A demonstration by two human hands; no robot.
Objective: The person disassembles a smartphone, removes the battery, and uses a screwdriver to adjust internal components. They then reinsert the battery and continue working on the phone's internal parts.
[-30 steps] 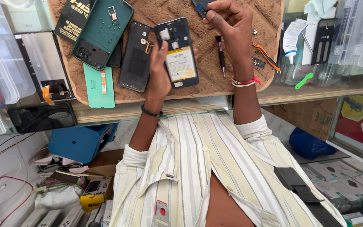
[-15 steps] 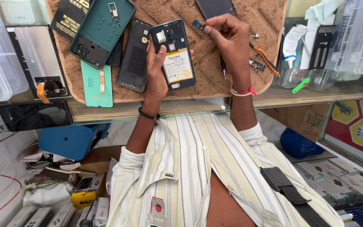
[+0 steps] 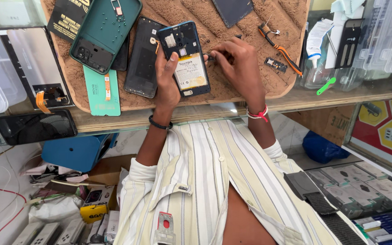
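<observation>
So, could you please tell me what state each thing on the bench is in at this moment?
Opened phone: back off, battery exposed, held by left hand.
Right hand: fingertips pinching something small beside the phone.
Teal back cover: removed, lying inside up.
Second dark phone: flat on brown mat.

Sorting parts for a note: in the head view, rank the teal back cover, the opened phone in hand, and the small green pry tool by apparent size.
1. Teal back cover
2. Opened phone, held by the left hand
3. Green pry tool

The top two look close.
</observation>
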